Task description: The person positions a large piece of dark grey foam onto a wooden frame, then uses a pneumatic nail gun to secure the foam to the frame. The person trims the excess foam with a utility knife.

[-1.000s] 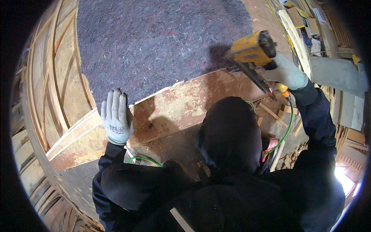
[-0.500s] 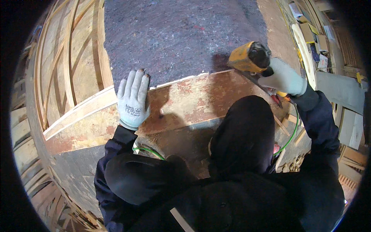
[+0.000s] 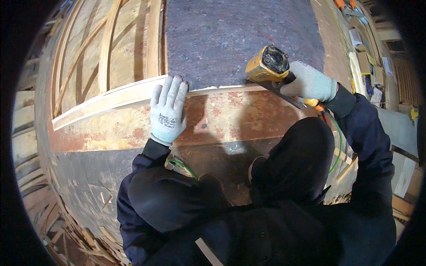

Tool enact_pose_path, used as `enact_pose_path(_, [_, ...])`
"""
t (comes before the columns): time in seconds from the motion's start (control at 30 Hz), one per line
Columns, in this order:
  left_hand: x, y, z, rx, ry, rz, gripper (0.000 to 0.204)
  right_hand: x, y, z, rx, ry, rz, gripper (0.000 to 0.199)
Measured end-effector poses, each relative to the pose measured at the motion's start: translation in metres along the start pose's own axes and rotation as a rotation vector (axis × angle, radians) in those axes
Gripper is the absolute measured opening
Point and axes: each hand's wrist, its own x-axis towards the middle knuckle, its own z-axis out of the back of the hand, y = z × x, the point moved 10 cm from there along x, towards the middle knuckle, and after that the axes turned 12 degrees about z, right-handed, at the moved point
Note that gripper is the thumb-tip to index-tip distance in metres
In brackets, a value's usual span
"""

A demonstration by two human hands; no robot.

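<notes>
My left hand (image 3: pixel 167 108), in a pale grey glove, presses flat where a dark blue-grey felt sheet (image 3: pixel 239 35) meets a pale wooden strip (image 3: pixel 106 98). Its fingers are stretched out and it holds nothing. In a matching glove, my right hand (image 3: pixel 310 82) is wrapped around the handle of a yellow and black nail gun (image 3: pixel 261 66). The gun's nose rests at the felt's near edge, over the strip. A green hose (image 3: pixel 339 144) runs down beside my right forearm. The trigger finger is hidden.
Wooden slats (image 3: pixel 106 53) form an open frame on the left. A worn, stained board (image 3: pixel 102 128) lies between the strip and my knees. Boxes and scraps (image 3: pixel 366 62) line the far right, and stacked wood (image 3: pixel 26 128) stands at the left rim.
The nail gun has moved left along the felt's near edge, closer to my left hand. My left hand has also slid slightly left. The whole view has shifted.
</notes>
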Motion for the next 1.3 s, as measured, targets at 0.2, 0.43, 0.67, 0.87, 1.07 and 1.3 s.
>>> enact_pose_path(0.2, [-0.007, 0.012, 0.005, -0.023, -0.026, 0.053, 0.076, 0.028, 0.033, -0.009, -0.019, 0.061, 0.105, 0.023])
enact_pose_path(0.43, [-0.006, 0.019, 0.016, -0.111, -0.044, 0.050, 0.069, 0.059, 0.077, -0.022, 0.016, 0.042, 0.265, 0.022])
enact_pose_path(0.67, [0.017, 0.130, 0.073, -0.165, -0.391, 0.313, 0.039, 0.089, 0.101, -0.038, -0.012, 0.123, 0.130, 0.028])
enact_pose_path(0.87, [0.018, 0.153, 0.063, -0.072, -0.355, 0.366, 0.037, 0.117, 0.131, -0.049, -0.107, 0.083, 0.227, 0.039])
enact_pose_path(1.07, [0.018, 0.152, 0.064, -0.077, -0.354, 0.324, 0.040, 0.115, 0.139, -0.047, -0.098, 0.089, 0.379, 0.038])
enact_pose_path(1.3, [0.018, 0.156, 0.057, -0.092, -0.293, 0.348, 0.039, 0.044, 0.066, 0.012, -0.138, 0.059, 0.123, 0.030])
